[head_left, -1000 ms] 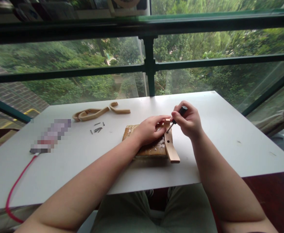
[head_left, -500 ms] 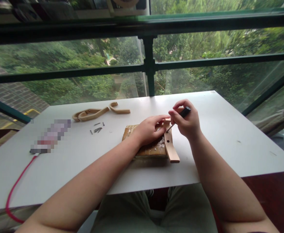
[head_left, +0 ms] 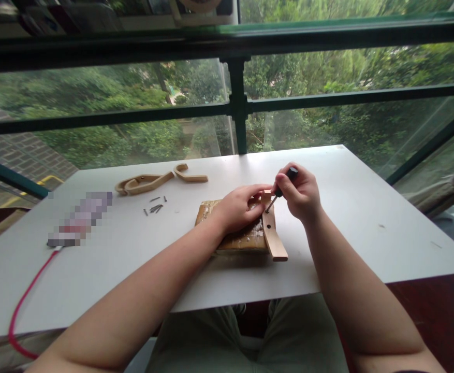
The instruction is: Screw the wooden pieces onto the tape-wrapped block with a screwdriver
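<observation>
My right hand (head_left: 302,194) is closed around the black handle of a screwdriver (head_left: 278,192). Its thin shaft slants down to the left, the tip in the upper hole of a curved pale wooden piece (head_left: 275,242). A second dark hole shows lower on that piece. My left hand (head_left: 239,206) lies over a brown block wrapped in tape (head_left: 246,242), thumb and fingers gripping the wooden piece's upper part against the block's right side. Whether a screw sits under the screwdriver tip is too small to tell.
Several screws (head_left: 156,208) lie on the white table (head_left: 351,217), left of the block. Behind them are curved wooden pieces (head_left: 149,182) and a hooked one (head_left: 191,178). A blurred-out device (head_left: 83,217) with a red cable (head_left: 25,300) lies at left. Green-framed windows stand behind.
My right hand has turned on the screwdriver, its fingers now curled closer around the handle, which leans slightly more upright. My left hand and the wooden piece stay in place.
</observation>
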The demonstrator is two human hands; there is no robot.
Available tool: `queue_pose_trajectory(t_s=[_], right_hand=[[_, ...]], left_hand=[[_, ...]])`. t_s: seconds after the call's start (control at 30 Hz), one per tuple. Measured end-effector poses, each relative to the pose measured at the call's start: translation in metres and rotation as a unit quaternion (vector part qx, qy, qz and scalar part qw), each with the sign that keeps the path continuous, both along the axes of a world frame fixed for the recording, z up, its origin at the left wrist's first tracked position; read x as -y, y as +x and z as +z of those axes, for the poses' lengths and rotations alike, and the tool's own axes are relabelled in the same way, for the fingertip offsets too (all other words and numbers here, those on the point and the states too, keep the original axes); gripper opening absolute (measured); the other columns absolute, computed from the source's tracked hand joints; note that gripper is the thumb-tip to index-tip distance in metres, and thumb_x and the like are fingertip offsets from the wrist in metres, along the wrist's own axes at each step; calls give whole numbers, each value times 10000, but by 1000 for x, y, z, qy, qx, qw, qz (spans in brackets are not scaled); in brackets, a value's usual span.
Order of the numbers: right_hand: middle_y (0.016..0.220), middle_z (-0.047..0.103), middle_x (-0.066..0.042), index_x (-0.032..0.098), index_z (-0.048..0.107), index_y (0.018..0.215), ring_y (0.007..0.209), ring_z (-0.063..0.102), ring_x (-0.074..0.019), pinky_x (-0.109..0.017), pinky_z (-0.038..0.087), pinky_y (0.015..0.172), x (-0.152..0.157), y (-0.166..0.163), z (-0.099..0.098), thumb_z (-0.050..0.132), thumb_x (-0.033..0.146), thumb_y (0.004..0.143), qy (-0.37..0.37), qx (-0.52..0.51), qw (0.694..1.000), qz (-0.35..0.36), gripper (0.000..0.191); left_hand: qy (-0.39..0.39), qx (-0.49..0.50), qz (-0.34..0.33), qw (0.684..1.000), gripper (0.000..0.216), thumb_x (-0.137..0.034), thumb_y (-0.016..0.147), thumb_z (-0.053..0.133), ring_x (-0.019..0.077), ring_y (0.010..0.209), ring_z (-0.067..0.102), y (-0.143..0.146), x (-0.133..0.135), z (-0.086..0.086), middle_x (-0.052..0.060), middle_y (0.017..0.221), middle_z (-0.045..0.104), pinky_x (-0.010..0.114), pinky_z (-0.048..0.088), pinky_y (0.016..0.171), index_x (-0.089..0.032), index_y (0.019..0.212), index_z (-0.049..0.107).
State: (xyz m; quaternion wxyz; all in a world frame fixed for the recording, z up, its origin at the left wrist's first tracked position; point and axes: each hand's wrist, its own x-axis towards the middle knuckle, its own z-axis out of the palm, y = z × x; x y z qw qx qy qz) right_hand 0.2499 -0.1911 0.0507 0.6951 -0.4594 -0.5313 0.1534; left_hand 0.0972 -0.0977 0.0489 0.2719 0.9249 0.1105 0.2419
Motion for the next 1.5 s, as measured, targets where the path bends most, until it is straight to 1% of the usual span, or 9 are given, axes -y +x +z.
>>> queue_pose_trajectory(t_s=[0.23,0.5,0.57,0.7,0.8,0.93,1.07,1.27,1.5], right_hand=[[618,498,26,206,506,753,583,487,-116,-275,411,601,-2,2,-4,585,392,883,-9,45,996,-78,240],[738,500,9,199,528,859,650,457,-115,-276,386,628,-4,1,-5,545,270,876,26,61,994,-92,75],[783,513,-2,197,531,885,678,466,-120,-279,387,640,-4,2,-6,520,216,857,29,55,996,-69,36],[796,497,4,200,510,935,682,450,-113,-271,380,635,1,6,-2,515,164,830,3,46,999,0,111],[802,503,14,210,477,992,682,451,-103,-258,385,628,6,10,4,591,182,824,-27,41,996,76,205],[778,552,25,228,438,1012,684,522,-112,-255,429,609,10,16,11,743,235,742,-42,-26,983,174,408],[778,604,-6,197,498,918,647,553,-112,-228,426,524,12,18,12,790,279,702,-54,-49,979,190,372],[918,670,-54,196,540,1074,483,448,-61,-215,320,393,15,13,12,655,341,826,-77,-35,967,239,309],[769,643,-14,202,526,1084,434,388,-54,-210,240,387,15,10,13,582,302,855,-62,-79,972,212,256]], left_hand=[[-2,-11,2,1000,416,-249,870,553,186,1040,625,-1,-1,0,45,1211,663,323,466,990,-215,1284,575],[-4,-9,0,1000,431,-236,861,558,178,1020,628,0,-1,-1,42,1195,667,313,474,973,-221,1292,568],[-7,-8,-2,1000,430,-236,865,553,175,1018,629,0,-1,-1,39,1199,665,310,474,974,-225,1294,566],[-6,-12,0,1000,430,-235,861,553,181,1013,631,0,-1,0,43,1187,669,314,483,957,-222,1291,567],[-3,-12,3,1000,432,-235,858,556,186,1010,631,0,-1,0,42,1166,677,316,488,943,-225,1290,568],[-9,-4,0,1000,399,-248,873,546,183,1018,632,0,0,-1,40,1170,676,306,485,936,-224,1270,580],[-1,3,0,1000,405,-249,867,561,182,969,636,0,1,1,34,1105,691,307,485,902,-230,1271,576],[-9,-1,-7,1000,234,-217,867,552,174,877,638,1,4,6,37,978,703,293,497,843,-182,1080,642],[-18,-13,-5,1000,366,-211,863,547,183,998,631,-1,3,5,32,1129,685,303,490,920,-222,1225,598]])
